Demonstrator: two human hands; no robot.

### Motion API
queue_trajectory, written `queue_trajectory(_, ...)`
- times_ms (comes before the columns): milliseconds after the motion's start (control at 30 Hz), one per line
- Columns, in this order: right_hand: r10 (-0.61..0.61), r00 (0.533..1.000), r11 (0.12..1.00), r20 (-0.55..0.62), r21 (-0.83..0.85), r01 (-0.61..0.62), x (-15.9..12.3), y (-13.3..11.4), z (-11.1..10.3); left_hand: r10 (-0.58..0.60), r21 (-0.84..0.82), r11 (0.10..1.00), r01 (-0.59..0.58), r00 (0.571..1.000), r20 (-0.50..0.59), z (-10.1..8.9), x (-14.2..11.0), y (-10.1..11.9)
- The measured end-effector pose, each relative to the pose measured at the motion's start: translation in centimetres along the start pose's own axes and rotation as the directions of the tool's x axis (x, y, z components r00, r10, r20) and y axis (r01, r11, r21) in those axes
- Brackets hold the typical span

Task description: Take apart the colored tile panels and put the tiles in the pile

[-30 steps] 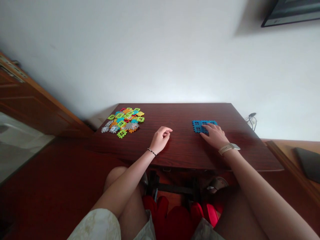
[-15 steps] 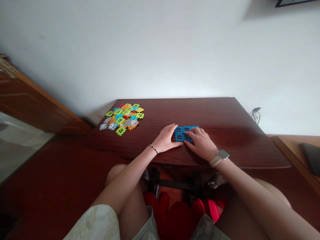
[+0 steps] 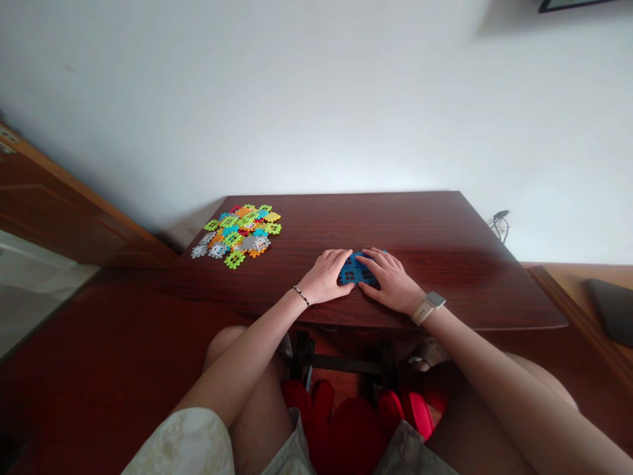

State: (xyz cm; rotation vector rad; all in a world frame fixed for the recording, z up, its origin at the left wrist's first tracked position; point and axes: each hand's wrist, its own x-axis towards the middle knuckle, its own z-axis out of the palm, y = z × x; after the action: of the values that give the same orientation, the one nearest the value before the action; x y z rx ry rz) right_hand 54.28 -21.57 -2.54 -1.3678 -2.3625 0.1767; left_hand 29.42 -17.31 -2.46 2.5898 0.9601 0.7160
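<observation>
A flat blue panel of interlocking toothed tiles (image 3: 351,272), with window-like holes, lies on the dark wooden table in front of me. My left hand (image 3: 324,274) grips its left end, thumb at the near edge and fingertips at the far edge. Over the right part of the panel spreads my right hand (image 3: 393,281), its thumb at the near edge and its fingers reaching to the far side. Much of the panel's right half is hidden under that hand.
A pile of toothed plastic tiles (image 3: 243,231), green, yellow, orange, grey, red and light blue, sits at the table's left. The brown tabletop (image 3: 445,264) meets a white wall (image 3: 316,99). A black cable (image 3: 500,223) hangs beyond its right edge.
My right hand has shifted left and spread over the panel, covering more of it, with its fingers now at the far edge. My left hand still grips the left end.
</observation>
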Motion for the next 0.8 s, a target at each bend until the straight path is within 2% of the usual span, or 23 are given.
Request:
queue_trajectory(200, 0.044, 0.998, 0.999, -0.042, -0.014, -0.044, 0.0, -0.9, 0.3, -0.018, 0.035, 0.999, 0.018, 0.999, 0.028, 0.2, 0.1, 0.3)
queue_trajectory(433, 0.057, 0.998, 0.998, -0.033, -0.035, -0.058, 0.0, -1.1, 0.2, -0.063, 0.07, 0.996, 0.058, 0.996, 0.063, -0.2, 0.0, 0.4)
queue_trajectory(567, 0.046, 0.999, 0.998, -0.028, -0.034, -0.047, -0.1, -1.2, 0.0, -0.043, 0.048, 0.998, 0.04, 0.996, 0.074, -0.8, -0.4, -0.2)
queue_trajectory(800, 0.117, 0.992, 0.991, -0.044, -0.059, -0.119, -0.3, -1.0, 0.1, -0.06, 0.08, 0.995, 0.058, 0.998, 0.017, -2.7, -2.3, -1.5)
